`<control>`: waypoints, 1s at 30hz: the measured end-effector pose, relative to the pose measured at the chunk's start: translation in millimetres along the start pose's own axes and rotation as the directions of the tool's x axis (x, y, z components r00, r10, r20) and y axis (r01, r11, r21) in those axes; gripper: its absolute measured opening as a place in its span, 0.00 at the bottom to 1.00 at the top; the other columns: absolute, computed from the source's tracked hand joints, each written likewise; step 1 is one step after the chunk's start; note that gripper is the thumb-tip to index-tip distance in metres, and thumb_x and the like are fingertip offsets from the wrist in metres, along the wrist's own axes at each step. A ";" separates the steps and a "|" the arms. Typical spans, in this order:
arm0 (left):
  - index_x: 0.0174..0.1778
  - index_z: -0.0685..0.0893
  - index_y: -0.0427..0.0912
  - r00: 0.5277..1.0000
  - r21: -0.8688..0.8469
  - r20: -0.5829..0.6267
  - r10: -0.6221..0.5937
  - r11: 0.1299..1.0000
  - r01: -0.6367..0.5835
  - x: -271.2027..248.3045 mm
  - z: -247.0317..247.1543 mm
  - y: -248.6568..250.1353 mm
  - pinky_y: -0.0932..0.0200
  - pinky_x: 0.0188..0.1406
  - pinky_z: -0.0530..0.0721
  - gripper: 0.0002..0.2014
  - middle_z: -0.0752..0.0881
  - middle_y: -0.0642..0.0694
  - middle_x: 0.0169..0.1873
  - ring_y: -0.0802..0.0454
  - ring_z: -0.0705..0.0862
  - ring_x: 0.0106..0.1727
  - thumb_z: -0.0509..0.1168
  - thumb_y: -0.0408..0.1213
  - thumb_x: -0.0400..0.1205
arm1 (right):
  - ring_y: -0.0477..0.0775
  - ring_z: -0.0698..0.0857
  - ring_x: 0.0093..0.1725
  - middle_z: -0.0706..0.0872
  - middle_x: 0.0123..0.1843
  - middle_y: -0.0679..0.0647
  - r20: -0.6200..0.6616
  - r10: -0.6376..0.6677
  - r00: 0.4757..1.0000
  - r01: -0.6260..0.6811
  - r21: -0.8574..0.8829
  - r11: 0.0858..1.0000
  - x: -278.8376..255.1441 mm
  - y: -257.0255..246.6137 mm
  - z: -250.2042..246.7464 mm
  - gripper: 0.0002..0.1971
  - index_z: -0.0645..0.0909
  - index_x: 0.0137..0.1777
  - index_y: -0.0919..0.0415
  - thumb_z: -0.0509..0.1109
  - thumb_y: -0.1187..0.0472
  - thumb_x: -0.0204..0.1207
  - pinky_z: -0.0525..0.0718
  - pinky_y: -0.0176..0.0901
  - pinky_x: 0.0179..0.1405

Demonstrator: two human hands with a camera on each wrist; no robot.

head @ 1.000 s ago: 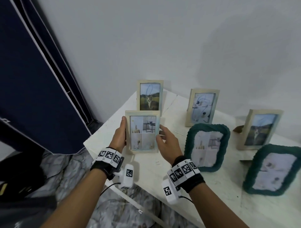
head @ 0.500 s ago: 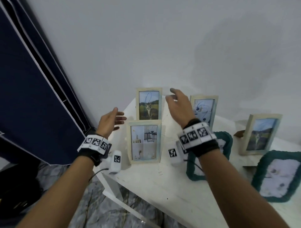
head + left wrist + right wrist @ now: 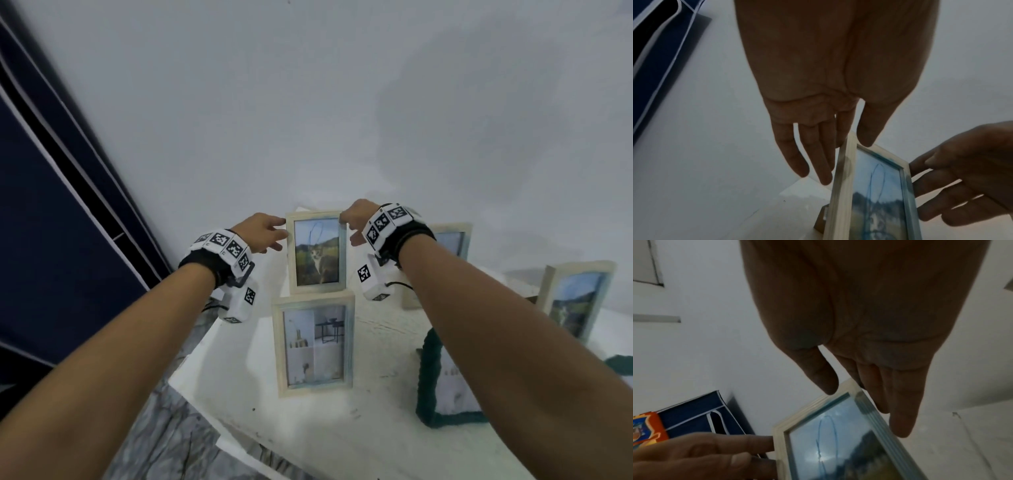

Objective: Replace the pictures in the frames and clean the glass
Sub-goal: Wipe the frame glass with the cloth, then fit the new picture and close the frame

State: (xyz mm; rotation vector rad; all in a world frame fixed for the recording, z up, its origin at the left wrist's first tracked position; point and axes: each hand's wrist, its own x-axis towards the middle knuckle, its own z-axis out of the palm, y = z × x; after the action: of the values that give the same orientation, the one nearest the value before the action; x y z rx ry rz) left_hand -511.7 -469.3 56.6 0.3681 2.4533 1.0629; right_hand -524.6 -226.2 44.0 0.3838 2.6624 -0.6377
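A pale wooden frame with a cat picture (image 3: pixel 317 253) stands upright at the back of the white table (image 3: pixel 342 431), close to the wall; a dark pen scribble shows on its glass. My left hand (image 3: pixel 270 234) is at its upper left corner and my right hand (image 3: pixel 352 226) at its upper right corner. Both hands have straight fingers. In the left wrist view the left thumb (image 3: pixel 869 129) lies over the front of the cat frame (image 3: pixel 846 186) and the fingers reach behind. In the right wrist view the right thumb (image 3: pixel 818 374) meets the top edge of the cat frame (image 3: pixel 838 434).
A second wooden frame with room photos (image 3: pixel 313 344) stands just in front, between my forearms. A green-rimmed frame (image 3: pixel 428 377) and two more wooden frames (image 3: pixel 575 301) stand to the right. A dark blue fabric cupboard (image 3: pixel 51 240) is at the left.
Both hands left the sides of the front frame with room photos, rose, and reached back to the top corners of the cat frame. The front frame stays standing.
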 end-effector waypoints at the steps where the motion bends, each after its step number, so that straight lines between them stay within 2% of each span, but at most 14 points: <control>1: 0.81 0.69 0.39 1.000 0.003 0.016 0.012 1.000 -0.012 1.0 -0.3 0.3 0.50 0.61 0.83 0.23 0.83 0.39 0.68 0.46 0.86 0.62 0.59 0.37 0.89 | 0.66 0.82 0.56 0.80 0.58 0.63 -0.009 -0.010 1.000 0.011 0.048 0.999 -2.4 -2.9 3.2 0.28 0.75 0.69 0.61 0.77 0.63 0.68 0.84 0.57 0.57; 3: 0.80 0.71 0.39 0.998 0.043 0.039 0.049 0.998 -0.051 -0.1 -1.9 0.0 0.48 0.63 0.83 0.22 0.84 0.38 0.68 0.47 0.85 0.64 0.58 0.35 0.89 | 0.66 0.83 0.57 0.81 0.60 0.64 -0.051 -0.052 0.997 0.054 0.037 0.998 6.3 -1.5 9.1 0.28 0.76 0.68 0.60 0.77 0.64 0.68 0.84 0.56 0.58; 6: 0.80 0.71 0.41 0.994 0.091 0.031 0.100 0.991 -0.103 -6.0 -8.5 2.2 0.47 0.63 0.83 0.22 0.84 0.39 0.67 0.47 0.84 0.65 0.58 0.34 0.89 | 0.61 0.83 0.51 0.83 0.54 0.62 -0.130 -0.159 0.979 0.180 0.165 0.970 -11.6 -12.7 -3.7 0.18 0.78 0.63 0.64 0.71 0.64 0.73 0.84 0.52 0.55; 9: 0.84 0.65 0.42 0.984 -0.021 -0.091 0.154 0.987 -0.156 -14.0 -19.7 16.3 0.51 0.58 0.82 0.26 0.82 0.42 0.70 0.49 0.84 0.62 0.60 0.33 0.88 | 0.59 0.79 0.43 0.78 0.45 0.61 -0.288 -0.142 0.947 0.228 0.292 0.929 -43.0 -26.3 -25.8 0.08 0.78 0.50 0.67 0.64 0.65 0.74 0.78 0.47 0.39; 12: 0.84 0.65 0.48 0.934 -0.073 -0.256 0.249 0.959 -0.275 -28.6 -30.5 44.4 0.49 0.56 0.85 0.29 0.82 0.46 0.65 0.50 0.87 0.54 0.64 0.33 0.86 | 0.57 0.79 0.46 0.80 0.49 0.58 -0.397 -0.176 0.901 0.358 0.450 0.818 -74.2 -30.0 -49.5 0.17 0.79 0.64 0.65 0.60 0.67 0.77 0.75 0.38 0.34; 13: 0.84 0.66 0.49 0.914 -0.085 -0.298 0.275 0.946 -0.312 -36.0 -32.2 55.6 0.50 0.56 0.86 0.30 0.82 0.47 0.62 0.50 0.87 0.51 0.64 0.33 0.85 | 0.58 0.80 0.47 0.81 0.52 0.58 -0.439 -0.208 0.874 0.422 0.475 0.772 -91.4 -31.0 -55.5 0.20 0.78 0.68 0.62 0.59 0.67 0.77 0.80 0.41 0.39; 15: 0.83 0.68 0.51 0.881 -0.112 -0.354 0.314 0.921 -0.373 -53.9 -31.9 77.6 0.54 0.54 0.87 0.29 0.83 0.49 0.57 0.52 0.85 0.48 0.64 0.32 0.85 | 0.62 0.84 0.46 0.84 0.49 0.61 -0.519 -0.239 0.820 0.526 0.522 0.672 -123.7 -25.3 -66.3 0.21 0.80 0.66 0.54 0.58 0.68 0.75 0.87 0.57 0.52; 17: 0.81 0.71 0.52 0.857 -0.157 -0.374 0.353 0.887 -0.434 -76.2 -24.7 97.8 0.56 0.52 0.88 0.27 0.83 0.51 0.53 0.56 0.85 0.45 0.64 0.31 0.85 | 0.61 0.80 0.40 0.80 0.41 0.63 -0.579 -0.249 0.776 0.600 0.557 0.574 -156.0 -9.6 -72.2 0.22 0.80 0.61 0.46 0.58 0.68 0.73 0.83 0.73 0.53; 19: 0.80 0.73 0.54 0.839 -0.193 -0.370 0.399 0.851 -0.489 -102.4 -8.0 116.5 0.58 0.47 0.89 0.27 0.83 0.50 0.52 0.57 0.84 0.43 0.63 0.29 0.85 | 0.59 0.77 0.41 0.77 0.39 0.61 -0.606 -0.267 0.749 0.646 0.579 0.498 -188.7 14.7 -71.4 0.24 0.80 0.63 0.38 0.60 0.64 0.71 0.80 0.76 0.53; 21: 0.78 0.74 0.56 0.830 -0.231 -0.359 0.427 0.821 -0.522 -129.0 16.8 132.2 0.61 0.42 0.88 0.26 0.83 0.48 0.52 0.57 0.83 0.42 0.62 0.29 0.85 | 0.61 0.82 0.47 0.83 0.47 0.62 -0.603 -0.291 0.743 0.662 0.596 0.454 -219.4 43.1 -62.4 0.26 0.74 0.71 0.33 0.64 0.55 0.73 0.80 0.74 0.58; 22: 0.78 0.75 0.56 0.831 -0.254 -0.345 0.437 0.809 -0.530 -142.0 32.2 139.5 0.61 0.41 0.87 0.26 0.83 0.46 0.52 0.56 0.83 0.42 0.62 0.29 0.85 | 0.58 0.84 0.57 0.85 0.58 0.58 -0.591 -0.295 0.751 0.655 0.615 0.439 -233.3 60.1 -54.8 0.28 0.68 0.75 0.32 0.65 0.50 0.75 0.78 0.71 0.65; 24: 0.78 0.74 0.54 0.838 -0.295 -0.310 0.449 0.792 -0.534 -165.5 66.7 151.0 0.61 0.42 0.87 0.25 0.83 0.41 0.56 0.55 0.83 0.43 0.62 0.29 0.86 | 0.51 0.72 0.77 0.71 0.79 0.43 -0.574 -0.312 0.757 0.653 0.659 0.372 -260.9 96.7 -35.4 0.32 0.56 0.80 0.30 0.65 0.43 0.78 0.68 0.66 0.77; 26: 0.79 0.73 0.53 0.844 -0.327 -0.276 0.460 0.781 -0.533 -186.8 105.7 160.0 0.59 0.44 0.87 0.25 0.83 0.38 0.60 0.53 0.84 0.45 0.63 0.30 0.86 | 0.52 0.64 0.82 0.63 0.83 0.39 -0.566 -0.313 0.763 0.644 0.708 0.290 -290.3 135.2 -16.4 0.32 0.53 0.79 0.27 0.64 0.38 0.79 0.62 0.69 0.79; 30: 0.79 0.72 0.55 0.865 -0.398 -0.197 0.462 0.768 -0.501 -220.6 197.7 174.9 0.58 0.45 0.88 0.25 0.85 0.50 0.61 0.51 0.87 0.51 0.63 0.32 0.86 | 0.58 0.66 0.81 0.67 0.82 0.44 -0.544 -0.164 0.823 0.568 0.800 0.193 -353.2 213.8 17.1 0.29 0.59 0.77 0.24 0.64 0.36 0.77 0.65 0.74 0.75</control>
State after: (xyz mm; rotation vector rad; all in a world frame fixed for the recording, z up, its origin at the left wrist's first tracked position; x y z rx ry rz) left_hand -211.2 -318.4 129.2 0.8477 2.1368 1.8387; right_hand -131.0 -111.7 96.2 0.0768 2.2554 -2.6180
